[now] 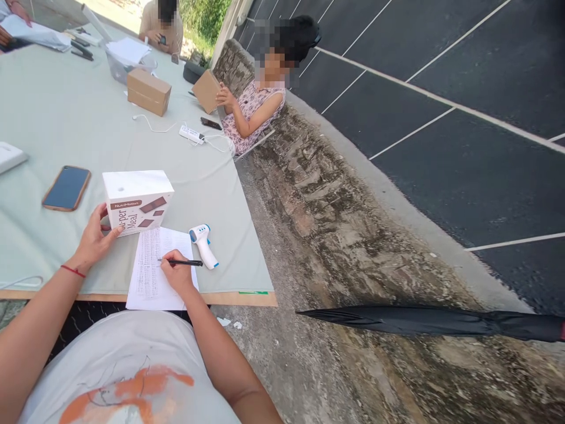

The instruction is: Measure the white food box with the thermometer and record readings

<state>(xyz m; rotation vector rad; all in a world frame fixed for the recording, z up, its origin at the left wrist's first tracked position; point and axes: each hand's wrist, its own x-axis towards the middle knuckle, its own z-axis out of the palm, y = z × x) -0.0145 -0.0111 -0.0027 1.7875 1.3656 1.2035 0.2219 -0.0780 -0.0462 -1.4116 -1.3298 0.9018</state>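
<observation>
The pen (183, 262) was gripped by the right hand (176, 274) in the lower left of the frame, fingers pinched together on it, its long axis lying nearly level with the free end toward the frame's right. Its tip was set on the sheet of paper (152, 277), which lay directly under that hand. The left hand (93, 238) was spread open against the near side of the white box (136, 200), just up-left of the sheet. Both forearms were extended over the worktop (66, 123) edge.
</observation>
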